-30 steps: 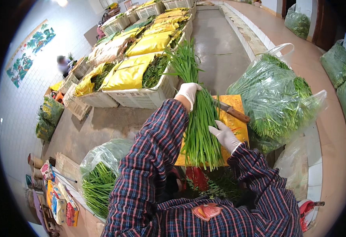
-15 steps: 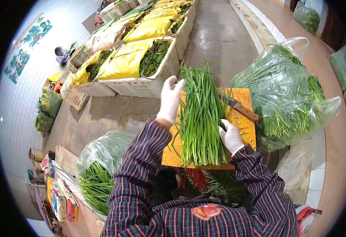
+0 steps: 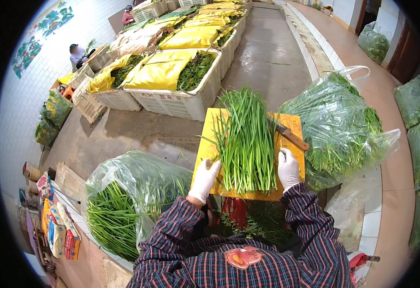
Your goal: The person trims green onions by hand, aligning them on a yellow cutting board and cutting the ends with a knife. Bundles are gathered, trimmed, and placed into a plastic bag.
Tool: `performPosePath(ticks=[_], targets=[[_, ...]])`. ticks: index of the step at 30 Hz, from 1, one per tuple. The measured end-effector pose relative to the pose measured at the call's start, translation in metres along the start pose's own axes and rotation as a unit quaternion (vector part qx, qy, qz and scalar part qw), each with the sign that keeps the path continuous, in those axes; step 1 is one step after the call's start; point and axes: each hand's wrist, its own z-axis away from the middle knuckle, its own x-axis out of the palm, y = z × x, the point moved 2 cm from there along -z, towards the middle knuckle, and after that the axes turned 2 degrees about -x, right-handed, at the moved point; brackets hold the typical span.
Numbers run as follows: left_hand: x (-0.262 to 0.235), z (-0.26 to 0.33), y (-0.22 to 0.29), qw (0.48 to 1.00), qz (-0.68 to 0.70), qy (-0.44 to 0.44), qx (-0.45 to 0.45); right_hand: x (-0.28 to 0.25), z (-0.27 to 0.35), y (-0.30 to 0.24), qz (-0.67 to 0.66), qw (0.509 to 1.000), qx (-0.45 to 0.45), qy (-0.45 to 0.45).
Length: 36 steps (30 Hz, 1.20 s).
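Observation:
A thick bunch of garlic chives (image 3: 248, 144) lies lengthwise on a yellow cutting board (image 3: 201, 144), its pale cut ends toward me and its leaf tips pointing away. My left hand (image 3: 204, 181), in a white glove, is beside the lower left of the bunch, fingers loosely bent and apart. On the other side my gloved right hand (image 3: 288, 169) is at the lower right of the bunch, fingers partly extended, gripping nothing. A wooden-handled knife (image 3: 291, 137) lies on the board at the right, its blade partly hidden under the leaves.
An open plastic bag of chives (image 3: 118, 211) stands at my left, and a larger clear bag of chives (image 3: 337, 129) at my right. White crates (image 3: 171, 103) with yellow covers line the floor ahead. Green filled bags (image 3: 418, 139) stand far right. A person (image 3: 78, 55) sits far left.
My left hand has come down from the leafy end to the bunch's lower left side. My right hand has let go of the chives' right edge. The view has shifted slightly.

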Motion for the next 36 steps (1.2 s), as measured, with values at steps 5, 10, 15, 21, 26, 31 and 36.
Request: performPosePath(ticks=[5, 10, 15, 21, 26, 31, 36], targets=[[0.007, 0.034, 0.061, 0.975, -0.093, 0.021, 0.2, -0.017, 0.016, -0.024, -0.04, 0.996, -0.08, 0.008], [0.059, 0.025, 0.113, 0.849, -0.226, -0.086, 0.47, -0.021, 0.033, -0.069, 0.081, 0.919, -0.374, -0.09], [0.104, -0.048, 0.104, 0.706, -0.364, -0.233, 0.561, -0.003, 0.043, -0.068, 0.258, 0.88, -0.374, -0.138], [0.114, -0.066, 0.078, 0.699, -0.361, -0.276, 0.552, 0.014, 0.036, -0.061, 0.31, 0.861, -0.366, -0.172], [0.116, -0.064, 0.075, 0.695, -0.356, -0.265, 0.565, 0.025, 0.049, -0.053, 0.335, 0.841, -0.391, -0.164], [0.115, -0.069, 0.07, 0.704, -0.342, -0.259, 0.566, 0.021, 0.051, -0.062, 0.286, 0.867, -0.333, -0.236], [0.116, -0.069, 0.069, 0.702, -0.343, -0.254, 0.57, 0.017, 0.075, -0.066, 0.266, 0.869, -0.314, -0.276]])
